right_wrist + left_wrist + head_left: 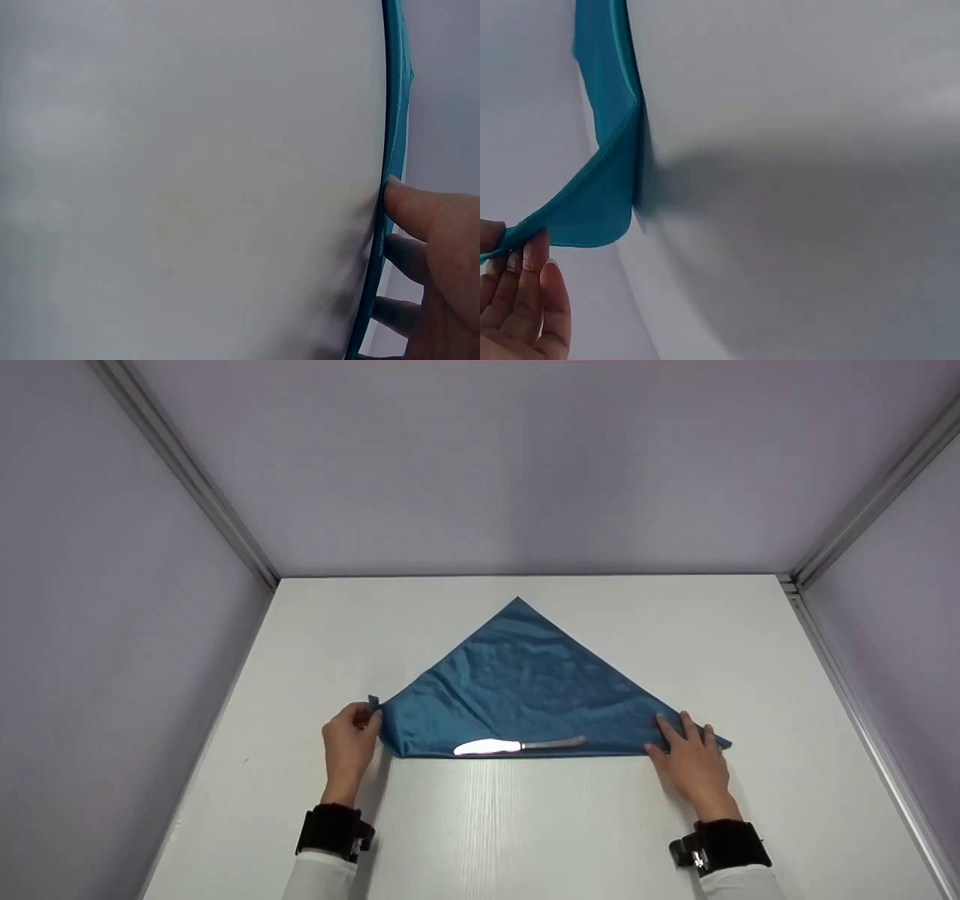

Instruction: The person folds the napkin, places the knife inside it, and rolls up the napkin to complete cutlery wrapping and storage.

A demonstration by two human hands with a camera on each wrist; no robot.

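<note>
A blue cloth napkin (525,682) lies on the white table (510,825) folded into a triangle, its apex pointing away from me. A silver table knife (517,746) rests along its near folded edge. My left hand (351,742) pinches the napkin's left corner and lifts it a little off the table; the left wrist view shows the napkin corner (592,202) held between fingertips (532,251). My right hand (690,757) lies flat with straight fingers pressing the right corner down. In the right wrist view the fingers (427,217) lie on the napkin edge (394,135).
Pale grey walls close in the table at the back and on both sides, with metal rails (840,660) along the corners. Bare white tabletop surrounds the napkin in front and behind.
</note>
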